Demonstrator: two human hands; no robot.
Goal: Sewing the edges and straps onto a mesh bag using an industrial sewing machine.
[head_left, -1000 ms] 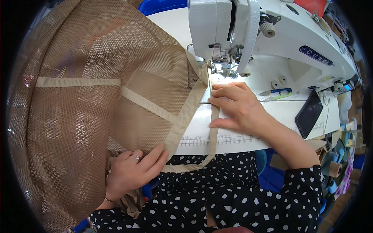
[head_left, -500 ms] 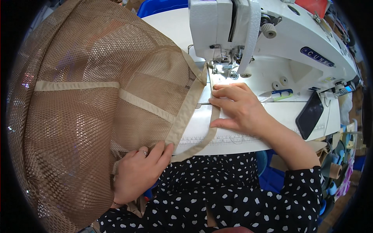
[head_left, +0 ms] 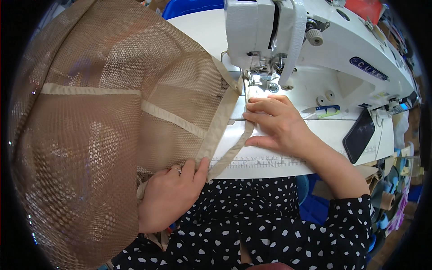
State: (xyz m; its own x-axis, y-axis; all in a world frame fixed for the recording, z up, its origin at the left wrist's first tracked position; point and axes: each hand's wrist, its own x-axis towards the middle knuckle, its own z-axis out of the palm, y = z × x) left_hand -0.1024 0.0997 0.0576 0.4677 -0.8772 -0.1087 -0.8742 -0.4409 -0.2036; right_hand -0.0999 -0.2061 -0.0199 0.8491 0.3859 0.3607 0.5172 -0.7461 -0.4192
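A large piece of brown mesh fabric with beige tape along its edges drapes over the left side, its far right corner at the presser foot of a white sewing machine. My left hand is closed on the taped edge close to my lap, thumb hidden. A beige strip curves from there up to the lit needle area. On that strip by the foot rest the fingertips of my right hand, flat and stretched, with the thumb apart.
A black phone lies at the table's right. Behind my right hand are small thread snips and two small white bobbins. A printed ruler scale runs along the near edge. A blue bin stands at the back.
My left hand has moved slightly right and away from me, carrying the mesh edge along. The strip now curves less toward my lap. My right hand stays almost in place.
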